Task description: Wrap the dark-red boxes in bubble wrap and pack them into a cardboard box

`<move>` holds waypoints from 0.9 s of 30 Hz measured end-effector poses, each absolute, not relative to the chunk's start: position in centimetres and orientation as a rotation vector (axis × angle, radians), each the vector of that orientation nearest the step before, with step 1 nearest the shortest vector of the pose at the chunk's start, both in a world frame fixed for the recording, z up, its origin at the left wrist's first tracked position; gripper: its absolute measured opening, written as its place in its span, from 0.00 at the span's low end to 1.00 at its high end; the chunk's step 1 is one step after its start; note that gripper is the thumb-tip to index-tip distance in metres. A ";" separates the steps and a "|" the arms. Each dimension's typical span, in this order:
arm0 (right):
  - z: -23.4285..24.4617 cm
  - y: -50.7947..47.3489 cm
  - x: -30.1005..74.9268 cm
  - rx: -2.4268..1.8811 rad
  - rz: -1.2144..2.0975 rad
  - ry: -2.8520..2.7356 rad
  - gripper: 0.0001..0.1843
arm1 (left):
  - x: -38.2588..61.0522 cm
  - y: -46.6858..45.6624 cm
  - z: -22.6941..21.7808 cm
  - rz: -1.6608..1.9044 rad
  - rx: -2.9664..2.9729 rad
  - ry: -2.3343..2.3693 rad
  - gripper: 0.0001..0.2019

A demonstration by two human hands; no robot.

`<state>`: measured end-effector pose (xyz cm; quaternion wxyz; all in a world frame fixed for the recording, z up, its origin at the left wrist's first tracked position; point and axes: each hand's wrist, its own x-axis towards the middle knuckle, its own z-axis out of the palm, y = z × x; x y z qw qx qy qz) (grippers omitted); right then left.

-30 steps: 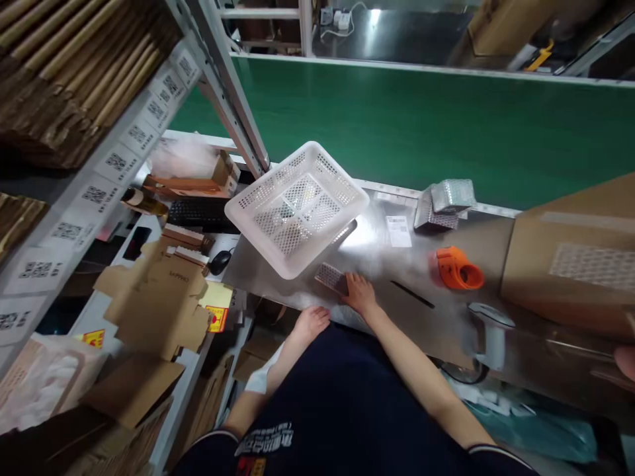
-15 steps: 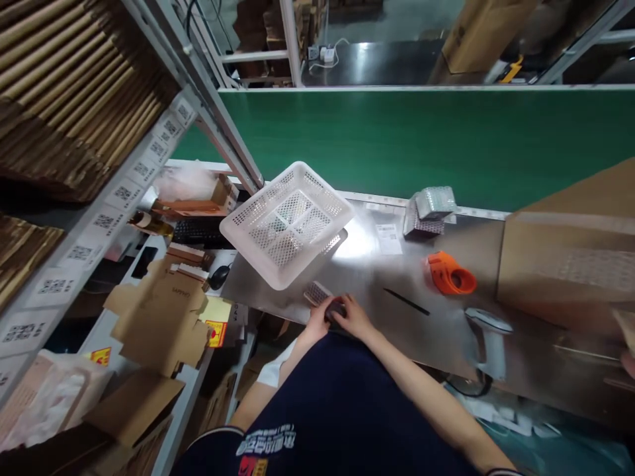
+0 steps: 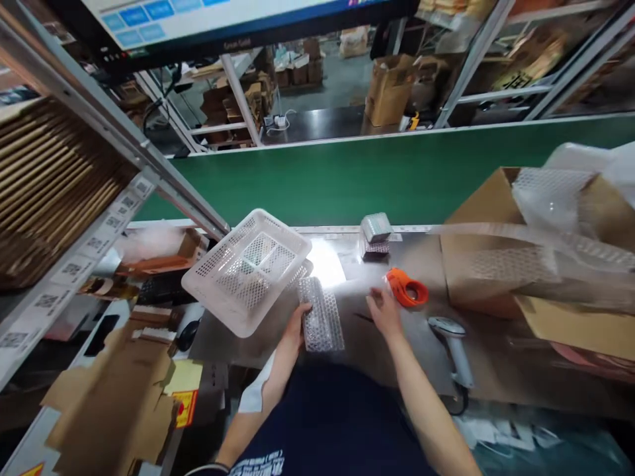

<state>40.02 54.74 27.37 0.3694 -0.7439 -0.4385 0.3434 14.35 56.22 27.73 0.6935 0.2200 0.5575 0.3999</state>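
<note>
Head | steel bench (image 3: 409, 347), green conveyor (image 3: 322, 188), carton (image 3: 389, 92) beyond | left hand (image 3: 296, 324): fingers closed on bubble wrap (image 3: 323, 322) | right hand (image 3: 387, 314): fingers part-open, empty, beside orange tape dispenser (image 3: 398, 289)

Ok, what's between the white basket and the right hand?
In the head view: bubble wrap in the left hand, then metal table with a thin dark strip by the right hand.
</note>
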 end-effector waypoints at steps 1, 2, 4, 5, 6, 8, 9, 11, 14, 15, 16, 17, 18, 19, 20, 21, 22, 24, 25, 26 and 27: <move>27.0 55.1 42.1 -2.153 0.664 -1.190 0.23 | 14.5 56.9 28.4 0.904 0.491 1.249 0.24; 26.6 55.5 44.0 -2.370 0.495 -1.244 0.23 | 14.6 57.5 29.1 0.914 0.503 1.248 0.26; 25.5 56.1 47.0 -2.660 0.366 -1.347 0.25 | 14.7 58.6 30.3 0.929 0.584 1.234 0.29; 25.0 56.4 48.1 -2.722 0.374 -1.403 0.24 | 14.8 59.1 30.8 0.932 0.632 1.230 0.30; 24.5 56.7 48.9 -2.738 0.397 -1.460 0.21 | 14.7 59.6 31.3 0.933 0.669 1.230 0.30; 24.3 57.1 50.0 -2.686 0.456 -1.524 0.15 | 14.5 60.5 32.2 0.934 0.714 1.230 0.29; 24.6 57.2 50.4 -2.621 0.527 -1.517 0.14 | 14.2 60.9 32.6 0.932 0.732 1.220 0.28; 26.3 56.8 50.4 -2.365 0.821 -1.449 0.15 | 13.4 61.6 33.5 0.918 0.769 1.175 0.27; 31.3 54.7 49.1 -1.738 1.380 -1.361 0.24 | 12.1 62.3 34.5 0.877 0.771 1.109 0.25; 33.4 53.9 48.2 -1.552 1.520 -1.380 0.27 | 11.8 62.4 34.8 0.854 0.748 1.102 0.25; 35.6 53.1 47.2 -1.420 1.619 -1.436 0.28 | 11.6 62.4 35.1 0.830 0.718 1.096 0.25; 37.7 52.5 46.2 -1.319 1.688 -1.513 0.29 | 11.6 62.4 35.4 0.804 0.687 1.087 0.26; 39.6 52.1 45.1 -1.243 1.719 -1.612 0.29 | 11.6 62.3 35.6 0.780 0.657 1.077 0.26; 41.2 52.0 44.1 -1.196 1.713 -1.712 0.30 | 11.8 62.1 35.8 0.764 0.626 1.061 0.25; 42.6 52.2 43.2 -1.162 1.692 -1.804 0.30 | 12.0 61.9 36.0 0.754 0.594 1.037 0.24; 43.6 52.5 42.4 -1.142 1.665 -1.878 0.30 | 12.2 61.6 36.2 0.745 0.561 1.003 0.23; 44.3 52.9 41.9 -1.131 1.649 -1.927 0.30 | 12.3 61.3 36.4 0.731 0.529 0.966 0.21; 45.2 53.6 41.2 -1.117 1.678 -1.962 0.31 | 12.3 60.5 36.6 0.689 0.462 0.891 0.19; 45.5 53.8 41.0 -1.120 1.702 -1.966 0.31 | 12.2 60.1 36.6 0.652 0.428 0.849 0.18; 45.9 53.9 40.8 -1.130 1.720 -1.972 0.31 | 12.0 59.7 36.5 0.607 0.393 0.807 0.18; 46.2 53.9 40.6 -1.145 1.726 -1.983 0.31 | 11.8 59.2 36.4 0.558 0.355 0.767 0.18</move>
